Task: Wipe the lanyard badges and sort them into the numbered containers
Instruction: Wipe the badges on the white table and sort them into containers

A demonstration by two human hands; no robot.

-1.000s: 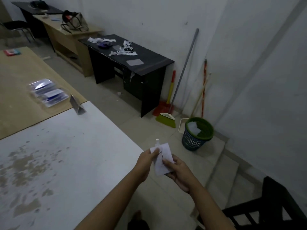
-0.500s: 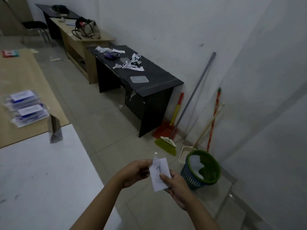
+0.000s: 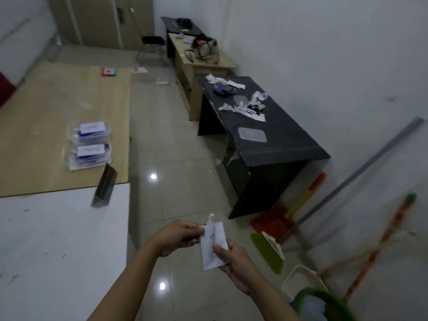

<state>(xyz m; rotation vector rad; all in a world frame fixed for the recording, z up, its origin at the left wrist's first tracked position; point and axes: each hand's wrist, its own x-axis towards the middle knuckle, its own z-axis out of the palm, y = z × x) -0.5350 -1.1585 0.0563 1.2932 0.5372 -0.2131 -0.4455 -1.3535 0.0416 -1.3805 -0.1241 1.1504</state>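
Note:
I hold a small white paper slip (image 3: 214,245) with a handwritten mark over the tiled floor. My left hand (image 3: 179,236) pinches its upper left corner. My right hand (image 3: 234,258) grips its lower right edge, thumb lying on the paper. Two clear containers (image 3: 91,144) with white labels and blue-and-white badges inside sit on the wooden table (image 3: 46,107) at the left, well away from both hands.
A white table (image 3: 58,246) lies at lower left with a dark folded stand (image 3: 105,185) at its far edge. A black desk (image 3: 266,137) littered with paper scraps stands ahead. Brooms, a red dustpan (image 3: 271,222) and a green-rimmed bin (image 3: 322,304) are at the right.
The view has swung left and up, so the bin slid to the bottom right corner. Both hands keep holding the paper slip in the same way.

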